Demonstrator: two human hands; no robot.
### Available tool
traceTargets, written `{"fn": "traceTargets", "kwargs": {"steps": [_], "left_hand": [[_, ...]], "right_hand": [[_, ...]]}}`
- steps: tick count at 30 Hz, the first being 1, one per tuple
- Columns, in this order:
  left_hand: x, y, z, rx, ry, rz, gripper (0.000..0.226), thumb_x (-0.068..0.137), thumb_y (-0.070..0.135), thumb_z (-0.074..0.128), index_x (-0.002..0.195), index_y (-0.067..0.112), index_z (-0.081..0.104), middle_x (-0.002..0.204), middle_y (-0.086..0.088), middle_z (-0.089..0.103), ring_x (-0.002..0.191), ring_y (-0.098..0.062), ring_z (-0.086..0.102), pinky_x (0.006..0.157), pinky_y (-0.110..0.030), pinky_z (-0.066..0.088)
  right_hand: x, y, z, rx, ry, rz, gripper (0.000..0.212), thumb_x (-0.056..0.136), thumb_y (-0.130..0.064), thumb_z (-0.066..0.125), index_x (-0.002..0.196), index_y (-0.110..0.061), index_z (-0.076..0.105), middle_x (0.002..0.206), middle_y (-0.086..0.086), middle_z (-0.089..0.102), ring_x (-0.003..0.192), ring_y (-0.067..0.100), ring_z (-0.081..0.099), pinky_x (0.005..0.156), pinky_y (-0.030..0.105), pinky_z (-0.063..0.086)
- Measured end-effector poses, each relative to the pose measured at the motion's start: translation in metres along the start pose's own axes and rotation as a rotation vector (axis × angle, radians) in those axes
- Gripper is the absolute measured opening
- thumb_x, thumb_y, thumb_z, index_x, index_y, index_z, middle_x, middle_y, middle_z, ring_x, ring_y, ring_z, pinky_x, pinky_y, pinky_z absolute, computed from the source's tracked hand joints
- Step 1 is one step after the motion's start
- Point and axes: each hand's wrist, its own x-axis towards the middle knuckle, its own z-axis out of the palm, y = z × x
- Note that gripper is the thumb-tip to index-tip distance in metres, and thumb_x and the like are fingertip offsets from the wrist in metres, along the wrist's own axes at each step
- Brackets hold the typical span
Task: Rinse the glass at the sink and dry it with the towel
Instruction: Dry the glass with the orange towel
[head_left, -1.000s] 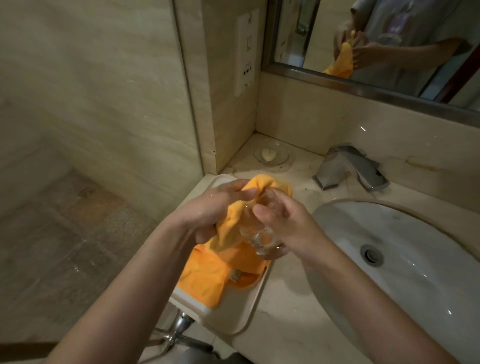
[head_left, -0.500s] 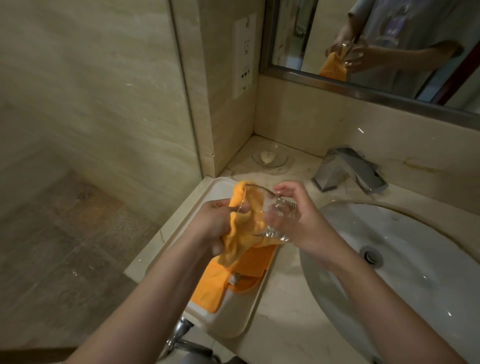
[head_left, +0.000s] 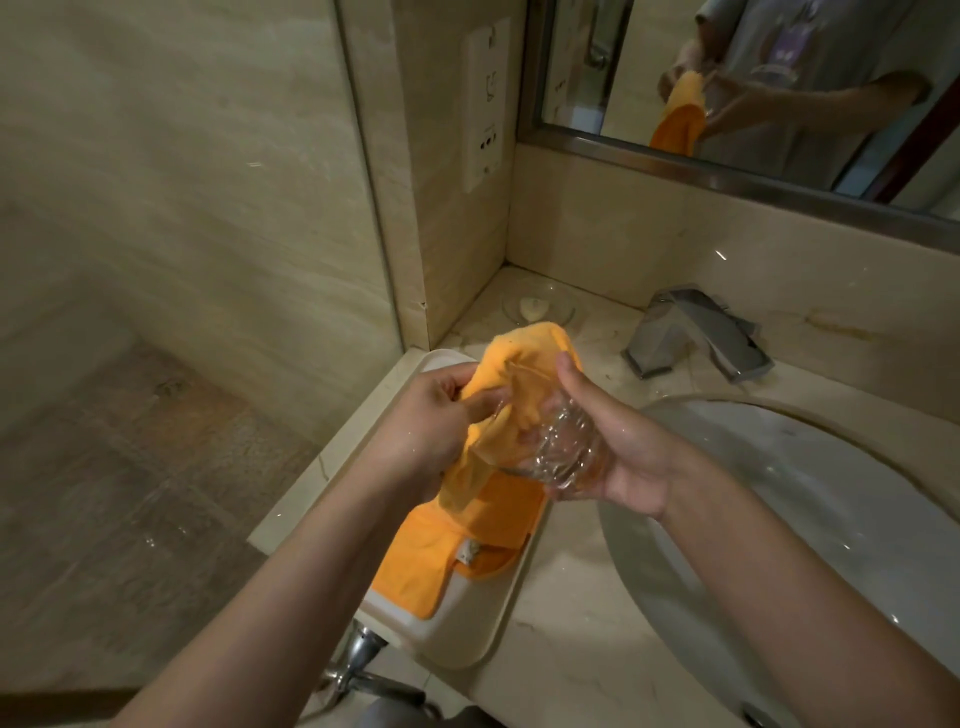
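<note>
glass (head_left: 558, 447) sits mid-frame, cupped in the right hand (head_left: 618, 452), while the left hand (head_left: 431, 415) pinches the orange towel (head_left: 498, 467) stuffed into it. wet skin could let it slip onto the counter (head_left: 571, 649) or sink (head_left: 857, 519).

Right hand (head_left: 618, 457) cradles the glass (head_left: 556, 447); left hand (head_left: 431, 421) pushes the orange towel (head_left: 498, 499) inside.

orange towel (head_left: 498, 499) stuffed in glass (head_left: 556, 452) hides its far wall and the left hand (head_left: 431, 421) fingertips. sink (head_left: 831, 519) basin cut off by right and bottom edges. item in soap dish (head_left: 540, 307) too small to identify. mirror (head_left: 753, 78) cropped at top.
</note>
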Motion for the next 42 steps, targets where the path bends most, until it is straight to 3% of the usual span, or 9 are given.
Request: {"fn": "traceTargets", "kwargs": {"steps": [6,11,15,20,24,27,32,37,42], "left_hand": [[0.002,0.0,0.003,-0.057,0.077,-0.103,0.016,0.09,0.02,0.061,0.089,0.007,0.07,0.09,-0.02,0.07,0.082,-0.031,0.068,0.076,-0.047,0.058],[-0.004,-0.003,0.0,0.065,0.051,0.119,0.014,0.09,0.015,0.058,0.087,0.022,0.069,0.089,-0.003,0.069,0.096,-0.026,0.064,0.09,-0.048,0.051],[-0.005,-0.004,-0.004,0.161,0.011,0.261,0.021,0.09,0.009,0.057,0.091,0.027,0.068,0.085,0.015,0.066,0.094,-0.015,0.064,0.091,-0.047,0.051],[-0.005,-0.006,0.0,0.08,0.102,0.045,0.013,0.092,0.019,0.057,0.09,0.018,0.07,0.093,-0.01,0.07,0.091,-0.028,0.067,0.085,-0.05,0.054],[-0.005,-0.003,0.002,0.006,0.124,-0.074,0.014,0.091,0.025,0.059,0.09,0.016,0.07,0.09,-0.012,0.071,0.085,-0.026,0.068,0.078,-0.043,0.058],[-0.008,-0.007,0.002,0.038,0.151,0.045,0.012,0.091,0.019,0.058,0.089,0.018,0.07,0.091,-0.01,0.071,0.091,-0.028,0.066,0.085,-0.048,0.054],[-0.015,-0.01,0.003,0.315,0.036,0.433,0.033,0.085,-0.001,0.058,0.104,0.025,0.066,0.098,0.014,0.066,0.093,0.004,0.059,0.085,-0.019,0.046],[-0.01,-0.015,0.003,0.291,0.112,0.282,0.022,0.09,0.013,0.057,0.104,0.026,0.068,0.1,0.006,0.069,0.098,-0.012,0.062,0.09,-0.038,0.051],[-0.004,-0.013,-0.004,0.206,0.098,0.123,0.014,0.089,0.018,0.06,0.085,0.024,0.072,0.089,-0.004,0.072,0.092,-0.024,0.066,0.087,-0.051,0.052]], "right_hand": [[0.001,0.019,0.011,-0.209,0.313,-0.432,0.053,0.056,-0.066,0.059,0.098,-0.036,0.047,0.097,0.002,0.06,0.072,0.012,0.061,0.055,0.025,0.048],[-0.002,0.002,0.001,-0.176,0.052,0.035,0.071,0.058,-0.078,0.046,0.097,-0.02,0.059,0.071,0.003,0.061,0.042,0.009,0.044,0.036,0.018,0.034],[-0.001,0.005,0.004,-0.092,0.001,0.158,0.077,0.068,-0.078,0.039,0.108,-0.015,0.06,0.083,0.009,0.065,0.044,0.011,0.048,0.037,0.017,0.037],[0.003,0.02,0.008,-0.107,0.187,-0.28,0.072,0.054,-0.073,0.058,0.117,-0.041,0.047,0.116,-0.002,0.061,0.102,0.017,0.062,0.084,0.036,0.054],[-0.004,0.02,0.015,-0.273,0.279,-0.566,0.044,0.063,-0.057,0.059,0.1,-0.038,0.048,0.099,-0.004,0.059,0.08,0.004,0.062,0.059,0.019,0.051],[-0.001,0.01,0.01,-0.267,0.222,-0.364,0.048,0.066,-0.065,0.054,0.097,-0.028,0.053,0.09,0.003,0.062,0.066,0.014,0.061,0.05,0.027,0.048],[0.002,0.005,0.0,-0.084,0.012,0.221,0.06,0.077,-0.067,0.043,0.084,-0.012,0.064,0.056,0.007,0.064,0.038,0.016,0.054,0.035,0.017,0.042],[0.004,0.013,-0.005,0.025,0.002,0.039,0.06,0.069,-0.061,0.055,0.108,-0.017,0.062,0.092,0.009,0.072,0.075,0.023,0.069,0.057,0.032,0.057],[0.002,0.017,-0.007,-0.468,0.018,-0.301,0.068,0.052,-0.052,0.081,0.112,-0.033,0.057,0.107,-0.005,0.069,0.096,0.01,0.066,0.082,0.032,0.055]]}}
